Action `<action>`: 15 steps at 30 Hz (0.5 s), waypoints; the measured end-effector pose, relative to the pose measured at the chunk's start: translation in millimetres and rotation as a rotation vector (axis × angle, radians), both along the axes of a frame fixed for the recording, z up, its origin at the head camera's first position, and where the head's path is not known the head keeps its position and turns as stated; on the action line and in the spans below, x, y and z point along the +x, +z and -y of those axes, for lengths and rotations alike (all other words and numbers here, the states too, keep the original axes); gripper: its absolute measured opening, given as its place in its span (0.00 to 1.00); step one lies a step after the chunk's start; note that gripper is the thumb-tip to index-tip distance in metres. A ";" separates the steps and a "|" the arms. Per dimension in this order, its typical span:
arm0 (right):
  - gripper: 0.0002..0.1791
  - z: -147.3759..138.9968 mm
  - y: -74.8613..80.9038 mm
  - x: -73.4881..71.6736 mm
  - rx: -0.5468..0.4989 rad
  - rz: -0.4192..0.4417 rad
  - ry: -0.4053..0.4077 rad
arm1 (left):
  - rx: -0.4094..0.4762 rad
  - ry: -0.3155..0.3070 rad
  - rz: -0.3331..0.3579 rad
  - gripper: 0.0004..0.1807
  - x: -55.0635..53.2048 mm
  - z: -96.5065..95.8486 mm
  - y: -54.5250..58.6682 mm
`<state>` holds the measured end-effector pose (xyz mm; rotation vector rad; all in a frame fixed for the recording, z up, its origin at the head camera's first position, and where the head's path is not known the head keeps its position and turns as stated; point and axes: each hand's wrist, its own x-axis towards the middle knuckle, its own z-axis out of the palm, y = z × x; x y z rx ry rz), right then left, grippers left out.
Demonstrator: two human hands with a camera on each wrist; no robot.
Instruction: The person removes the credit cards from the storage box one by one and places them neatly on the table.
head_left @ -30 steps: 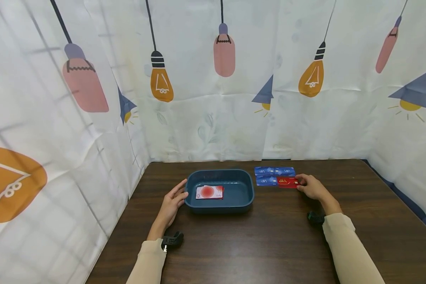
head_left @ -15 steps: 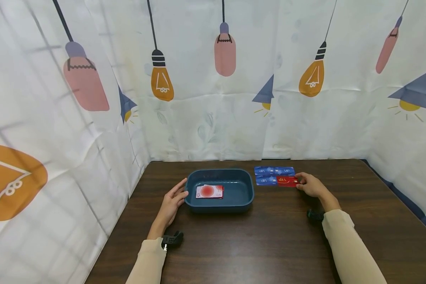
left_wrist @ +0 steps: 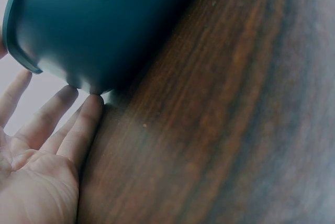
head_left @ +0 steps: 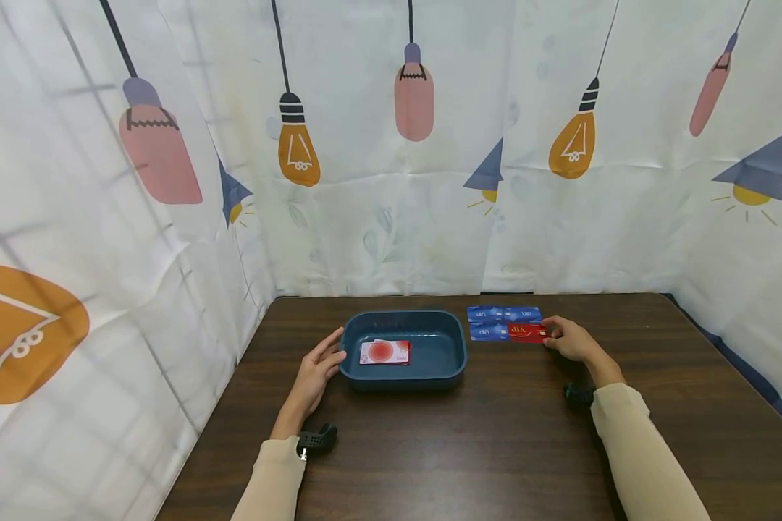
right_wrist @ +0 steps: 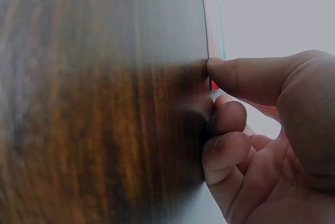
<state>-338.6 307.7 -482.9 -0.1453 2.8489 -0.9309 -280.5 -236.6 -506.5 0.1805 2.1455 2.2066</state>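
A dark blue rectangular basin (head_left: 402, 383) stands on the table, with a few red-and-white printed paper notes (head_left: 384, 352) stacked inside on its left. My left hand (head_left: 314, 374) rests at the basin's left end, fingers extended and fingertips against the outer wall (left_wrist: 99, 30). Right of the basin, a red VIP card (head_left: 526, 333) lies flat, completing a two-by-two block with blue VIP cards (head_left: 489, 332). My right hand (head_left: 572, 342) pinches the red card's right end between thumb (right_wrist: 246, 77) and index finger, its other fingers curled beneath in the right wrist view.
The dark wood table (head_left: 443, 456) runs back to a white curtain (head_left: 378, 239) printed with lamps and bulbs. Another stretch of curtain hangs along the left side. Black straps (head_left: 317, 438) sit on both wrists.
The red card has shifted very slightly left and back, closer in line with the blue card beside it. My left hand and the basin stay in place.
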 end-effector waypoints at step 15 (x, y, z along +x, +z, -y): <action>0.27 -0.5 -0.2 4.2 -0.105 0.018 -0.010 | 0.025 0.006 -0.007 0.30 -0.4 -1.7 0.2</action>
